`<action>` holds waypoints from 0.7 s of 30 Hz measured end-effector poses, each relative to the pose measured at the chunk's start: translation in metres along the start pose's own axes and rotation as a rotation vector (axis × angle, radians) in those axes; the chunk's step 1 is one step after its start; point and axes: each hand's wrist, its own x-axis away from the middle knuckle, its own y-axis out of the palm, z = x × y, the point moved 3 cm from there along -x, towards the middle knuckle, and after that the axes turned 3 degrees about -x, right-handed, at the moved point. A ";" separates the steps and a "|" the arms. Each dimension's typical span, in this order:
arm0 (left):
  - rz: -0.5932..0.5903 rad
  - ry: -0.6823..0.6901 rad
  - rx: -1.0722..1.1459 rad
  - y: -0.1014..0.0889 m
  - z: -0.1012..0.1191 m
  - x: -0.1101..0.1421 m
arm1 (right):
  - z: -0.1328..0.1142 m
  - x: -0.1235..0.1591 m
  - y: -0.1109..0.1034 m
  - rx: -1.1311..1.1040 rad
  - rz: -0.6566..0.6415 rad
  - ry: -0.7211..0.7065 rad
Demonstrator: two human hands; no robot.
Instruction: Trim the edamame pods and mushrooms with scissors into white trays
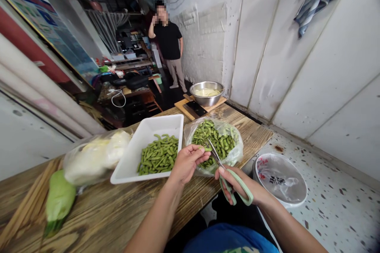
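Between the fingertips of my left hand [187,162] is a green edamame pod [208,149]. My right hand [233,184] grips scissors with pale green handles [245,189], and their blades are spread close to the pod. Beneath both hands, a clear plastic bag [239,151] holds a heap of edamame pods [224,141]. To its left stands a white rectangular tray [127,168] with more edamame pods [158,155] inside. The bag and the tray both rest on the wooden table [118,205].
Bagged pale vegetables [95,160], a green gourd [60,193] and wooden sticks [31,201] lie left. A steel bowl [207,101] and a cleaver [195,108] sit on a cutting board [182,106] behind. A lined bucket [280,201] stands right; a person [168,41] stands beyond.
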 end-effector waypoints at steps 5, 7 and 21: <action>0.015 0.015 0.005 0.001 -0.001 0.002 | 0.002 -0.001 0.005 -0.125 -0.043 0.026; 0.008 0.018 0.007 0.002 -0.003 0.004 | 0.002 -0.002 0.006 -0.158 -0.043 0.034; -0.051 0.059 -0.147 0.005 -0.002 0.011 | 0.000 0.004 -0.003 0.071 0.035 0.055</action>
